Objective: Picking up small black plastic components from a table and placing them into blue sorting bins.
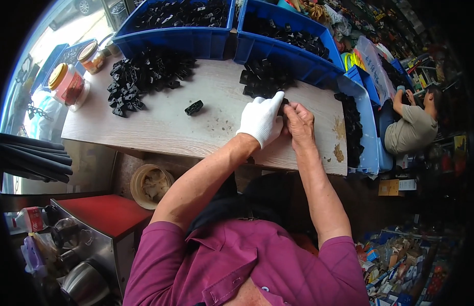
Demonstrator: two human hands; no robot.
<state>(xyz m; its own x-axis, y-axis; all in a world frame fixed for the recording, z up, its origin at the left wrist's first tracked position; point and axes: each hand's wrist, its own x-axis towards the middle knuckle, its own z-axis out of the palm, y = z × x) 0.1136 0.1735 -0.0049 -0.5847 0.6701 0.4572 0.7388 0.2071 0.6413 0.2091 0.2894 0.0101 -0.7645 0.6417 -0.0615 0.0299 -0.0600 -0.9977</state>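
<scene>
My left hand, in a white glove, and my bare right hand meet over the right half of the table. Between their fingertips is a small black part, mostly covered by the fingers; both hands grip it. Just beyond them lies a pile of black plastic parts. One single black part rests alone near the middle of the tabletop. A larger heap of the same black parts is spread at the far left of the table.
Two blue bins filled with black parts stand along the far edge. Another blue bin borders the right side. Lidded jars stand at the left corner. A bucket is on the floor. A person sits at the right.
</scene>
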